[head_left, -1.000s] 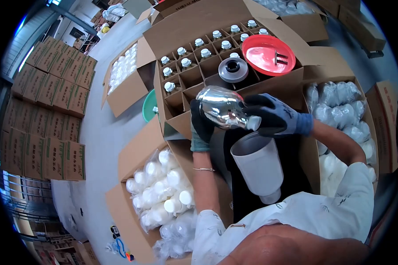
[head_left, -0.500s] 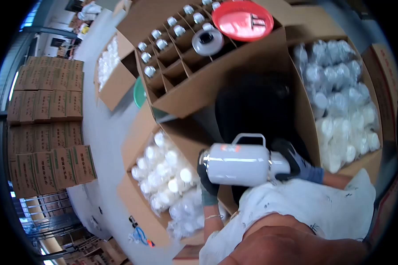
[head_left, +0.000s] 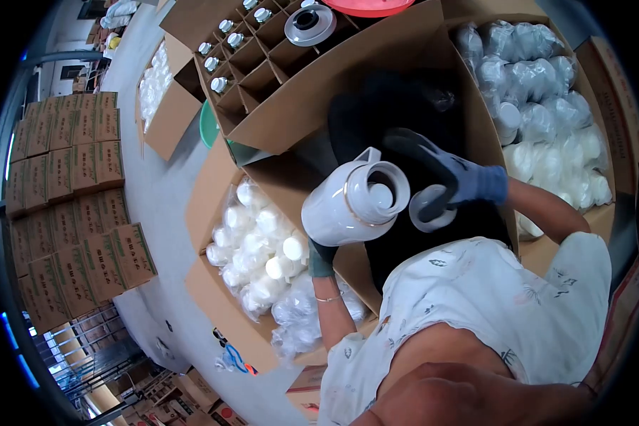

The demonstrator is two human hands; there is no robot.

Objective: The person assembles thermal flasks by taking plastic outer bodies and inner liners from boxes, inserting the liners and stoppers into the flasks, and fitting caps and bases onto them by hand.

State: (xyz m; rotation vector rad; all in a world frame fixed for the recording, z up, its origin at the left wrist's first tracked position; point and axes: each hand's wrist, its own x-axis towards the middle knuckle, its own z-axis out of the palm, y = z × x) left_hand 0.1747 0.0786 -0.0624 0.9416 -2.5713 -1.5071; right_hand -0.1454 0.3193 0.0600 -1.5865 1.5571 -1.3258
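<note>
A pale grey-white vacuum flask with a side handle is tilted, its round mouth turned up toward me, and a white stopper shows inside. My left hand, in a dark glove with a green cuff, supports the flask from below; most of its fingers are hidden behind the body. Just right of the mouth, my right hand in a grey-blue glove grips a whitish cup lid. Its thumb is at the lid, which is apart from the flask, while other fingers stretch out above.
A divided carton with several silver-capped items stands ahead, carrying a clear round lid with a black centre and a red basin. Open boxes of bagged white parts flank me, left and right. Stacked cartons stand far left.
The cup lid has come off the flask and moved right with my right hand. The flask has turned from lying sideways to mouth-up toward me. My view has shifted slightly.
</note>
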